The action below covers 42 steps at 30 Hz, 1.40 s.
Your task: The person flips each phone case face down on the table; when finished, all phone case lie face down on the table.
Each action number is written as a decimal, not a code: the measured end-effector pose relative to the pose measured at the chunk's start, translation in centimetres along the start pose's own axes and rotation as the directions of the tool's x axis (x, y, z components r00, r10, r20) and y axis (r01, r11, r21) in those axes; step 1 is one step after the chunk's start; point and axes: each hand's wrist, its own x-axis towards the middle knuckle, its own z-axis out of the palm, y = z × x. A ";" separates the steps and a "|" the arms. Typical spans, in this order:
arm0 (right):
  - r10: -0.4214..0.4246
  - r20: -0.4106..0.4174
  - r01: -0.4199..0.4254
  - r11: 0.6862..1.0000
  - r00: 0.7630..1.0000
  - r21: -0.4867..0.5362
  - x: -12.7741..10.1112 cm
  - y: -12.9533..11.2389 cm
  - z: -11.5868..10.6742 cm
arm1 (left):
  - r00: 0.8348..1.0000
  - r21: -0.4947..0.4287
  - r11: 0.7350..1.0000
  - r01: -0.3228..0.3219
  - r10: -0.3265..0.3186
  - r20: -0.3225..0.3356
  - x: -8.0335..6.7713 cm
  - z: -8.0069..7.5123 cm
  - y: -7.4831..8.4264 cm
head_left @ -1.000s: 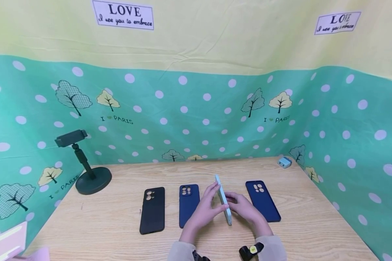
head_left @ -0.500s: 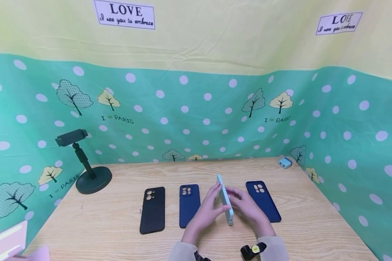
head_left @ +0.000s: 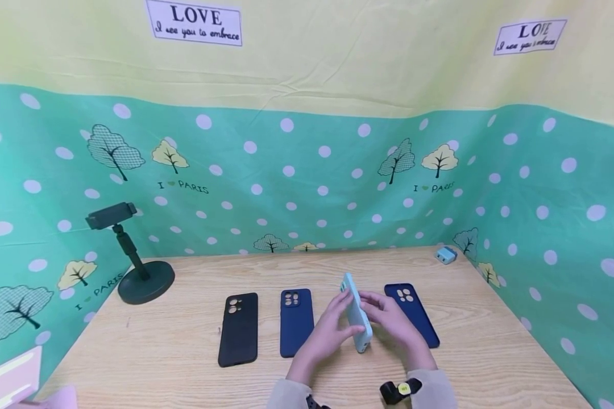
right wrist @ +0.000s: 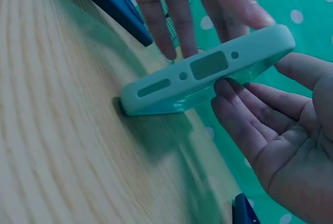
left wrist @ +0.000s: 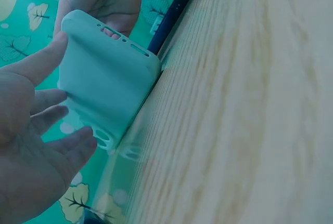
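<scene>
A light blue phone case stands on its long edge on the table, leaning, with its back towards the left hand. The left hand holds it from the left, thumb on the near upper corner and fingers spread towards the camera-hole end. From the other side the right hand holds the case, its curled fingers against the inner face and its thumb at the upper edge. In the right wrist view the port cutouts in the short end of the case face the camera.
Left of the hands lie a black phone case and a dark blue phone case. Another dark blue case lies right. A black stand is at the back left, a light blue charger back right, a pink object front left.
The light blue case has turned and tilted, so more of its back shows. Both hands have shifted slightly to the right with it. The other cases have not moved.
</scene>
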 end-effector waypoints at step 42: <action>0.161 -0.154 -0.186 0.967 0.975 -0.172 -0.3 1.3 -0.4 | 0.986 0.173 0.976 0.134 -0.149 0.076 -0.4 0.0 -0.3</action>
